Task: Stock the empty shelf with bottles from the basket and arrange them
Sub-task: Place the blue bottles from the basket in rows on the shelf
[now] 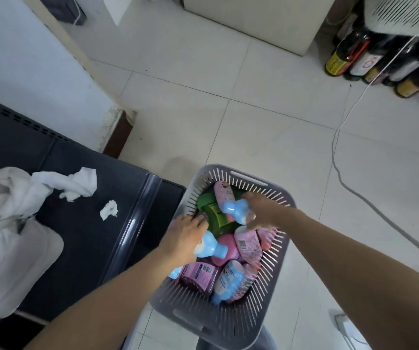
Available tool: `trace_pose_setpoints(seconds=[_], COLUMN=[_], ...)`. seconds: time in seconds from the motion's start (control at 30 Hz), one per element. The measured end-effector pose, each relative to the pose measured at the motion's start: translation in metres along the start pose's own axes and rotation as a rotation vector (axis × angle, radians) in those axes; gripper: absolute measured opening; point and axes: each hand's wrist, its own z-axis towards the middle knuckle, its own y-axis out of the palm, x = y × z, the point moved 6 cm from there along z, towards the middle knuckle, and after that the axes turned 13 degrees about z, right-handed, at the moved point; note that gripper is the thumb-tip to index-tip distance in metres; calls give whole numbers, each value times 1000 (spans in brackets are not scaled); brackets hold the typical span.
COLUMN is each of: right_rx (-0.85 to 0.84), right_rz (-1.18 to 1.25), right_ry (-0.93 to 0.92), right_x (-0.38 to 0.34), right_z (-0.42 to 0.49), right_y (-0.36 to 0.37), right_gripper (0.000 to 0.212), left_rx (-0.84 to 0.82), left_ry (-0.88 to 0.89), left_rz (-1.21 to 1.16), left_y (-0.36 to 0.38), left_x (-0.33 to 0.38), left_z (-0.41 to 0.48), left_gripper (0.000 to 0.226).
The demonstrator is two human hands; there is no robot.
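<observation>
On the tiled floor, just beside a dark unit (89,238), stands the grey slatted basket (218,322). It holds pink bottles (247,245), a green bottle (213,210) and a blue-and-white bottle (228,279), all lying loose on their sides. The left hand (185,236) is inside the basket at its left wall, fingers curled round a light blue bottle (213,246) with its cap pointing right. The right hand (259,210) is at the far right wall, fingers wrapped round a second light blue bottle (236,209), cap pointing left, above the green bottle. White cloths (39,188) lie on the dark unit. A white cable (337,152) crosses the floor, well apart from the basket
</observation>
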Motion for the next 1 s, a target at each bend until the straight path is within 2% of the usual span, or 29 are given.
trace_pose_setpoints(seconds=[0.1, 0.27, 0.33, 0.5, 0.6, 0.7, 0.83, 1.0], right_rx=[60, 251, 308, 317, 255, 212, 150, 51], right_rz=[282, 698, 760, 772, 748, 711, 692, 636], right_ry=[48, -14, -83, -305, -450, -588, -748, -903], right_x=[-14, -55, -79, -154, -208, -264, -340, -426], right_z=[-34, -95, -121, -198, -247, -298, -356, -401], right_y=[-7, -28, -40, -74, -91, -103, -105, -77], right_gripper=[67, 63, 58, 50, 47, 53, 58, 53], left_rx=[37, 147, 253, 494, 619, 748, 1002, 1235], left_ry=[-238, -684, -809, -1075, -1180, -1231, -1313, -1379], left_rz=[-272, -781, -935, -1147, -1192, -1162, -1169, -1111], left_y=[-27, -73, -100, -183, -237, -286, -340, -376], left_x=[-6, -6, 0, 8, 2, -7, -12, -18], left_z=[-34, -90, -108, -155, -192, -240, -317, -408], left_gripper=[67, 45, 43, 45, 39, 32, 45, 51])
